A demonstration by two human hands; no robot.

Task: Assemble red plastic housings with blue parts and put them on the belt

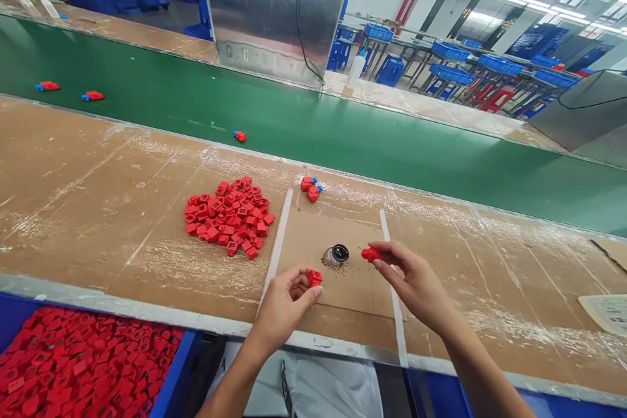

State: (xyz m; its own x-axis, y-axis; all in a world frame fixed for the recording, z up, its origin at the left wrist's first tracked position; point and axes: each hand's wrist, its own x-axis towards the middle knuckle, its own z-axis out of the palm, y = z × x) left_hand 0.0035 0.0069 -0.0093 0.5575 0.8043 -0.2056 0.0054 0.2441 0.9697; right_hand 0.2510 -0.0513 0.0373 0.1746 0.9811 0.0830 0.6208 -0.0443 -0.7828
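My left hand [287,304] pinches a red plastic block [314,278] with a square opening, above the front of a cardboard sheet [353,294]. To its right, my right hand [409,274] holds a small red plastic piece [371,254] between thumb and fingertips; its exact kind is hard to make out. On the cardboard between the hands stands a small round container with a black top [339,253], dark specks scattered about it. A pile of red blocks [230,215] lies to the left. Behind the container sit red pieces with blue ends [311,189].
A green conveyor belt [274,114] runs behind the worktable, carrying several red-and-blue pieces [93,96]. At the lower left, a blue bin [172,372] holds many red blocks. A metal panel [269,19] and a white bottle [356,70] stand beyond the belt.
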